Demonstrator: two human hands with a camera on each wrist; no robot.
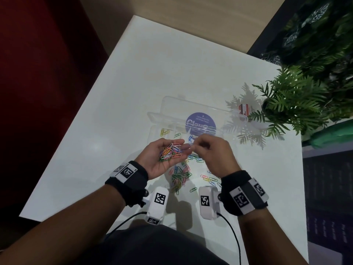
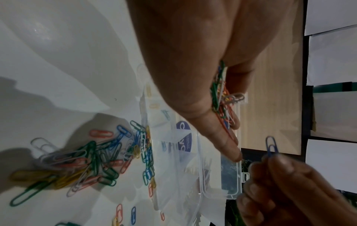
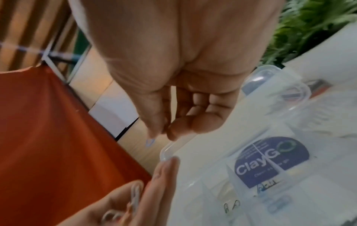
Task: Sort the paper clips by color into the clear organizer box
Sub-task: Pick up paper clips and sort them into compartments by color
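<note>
Pinched between the thumb and fingertips of our right hand (image 1: 212,150) is one blue paper clip (image 2: 271,146), held up just past the fingertips of our left hand (image 1: 164,157), which lies palm up, cupped under a mixed heap of clips (image 1: 171,151). Beyond both hands on the white table (image 1: 133,73) stands the clear organizer box (image 1: 191,123) with its lid open, a few yellow clips (image 1: 164,132), a green one and some blue ones already lying in separate compartments. Nearer us, under and between our wrists, the loose pile of clips (image 1: 179,177) is spread on the table.
</note>
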